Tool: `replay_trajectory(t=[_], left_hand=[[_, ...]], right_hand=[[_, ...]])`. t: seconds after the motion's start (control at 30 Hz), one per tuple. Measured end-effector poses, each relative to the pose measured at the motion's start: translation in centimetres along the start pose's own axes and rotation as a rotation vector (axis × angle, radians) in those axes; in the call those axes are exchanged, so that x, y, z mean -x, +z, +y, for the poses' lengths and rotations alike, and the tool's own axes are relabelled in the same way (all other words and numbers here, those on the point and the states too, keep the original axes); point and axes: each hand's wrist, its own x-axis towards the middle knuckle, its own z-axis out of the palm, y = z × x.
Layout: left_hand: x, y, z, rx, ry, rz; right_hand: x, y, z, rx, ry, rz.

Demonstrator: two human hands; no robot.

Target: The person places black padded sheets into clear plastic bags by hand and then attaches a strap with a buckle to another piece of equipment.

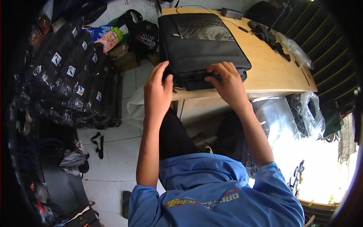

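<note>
One black bag (206,47), one table (270,73), left hand (155,90) spread, apart from right hand (229,84), its grip unclear

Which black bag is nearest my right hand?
The black bag with the textured panel, lying on the wooden table, its near edge at your right hand. The plastic-wrapped bags and printed backpack are left of the table.

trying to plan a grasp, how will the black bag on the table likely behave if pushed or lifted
The black bag looks fairly stiff, since its edges run nearly straight and its top lies mostly flat. Resting broad side down on the wooden table, it would probably slide rather than roll or tip. Its weight is unclear; contents are hidden.
</note>
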Motion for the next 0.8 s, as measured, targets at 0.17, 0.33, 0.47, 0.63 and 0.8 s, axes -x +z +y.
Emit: replay_trajectory(t=[0.17,0.33,0.47,0.63,0.8], left_hand=[[-2.4,-0.8,0.3,-0.257,0.139,-0.086],[-4.4,0.0,2.9,-0.256,0.134,-0.131],[-5.5,0.9,3.6,-0.440,0.228,-0.039],[-6.9,0.5,3.3,-0.367,0.232,-0.183],[-1.6,8.0,8.9,-0.235,0.439,-0.609]], right_hand=[[0.0,-0.6,1.2,-0.161,0.016,0.016],[1.4,-4.9,3.7,-0.241,-0.040,-0.039],[4.1,-11.8,6.5,-0.243,-0.006,-0.106],[9.8,-21.0,17.3,0.016,0.282,-0.124],[10.9,-25.4,27.5,0.340,0.216,-0.183]])
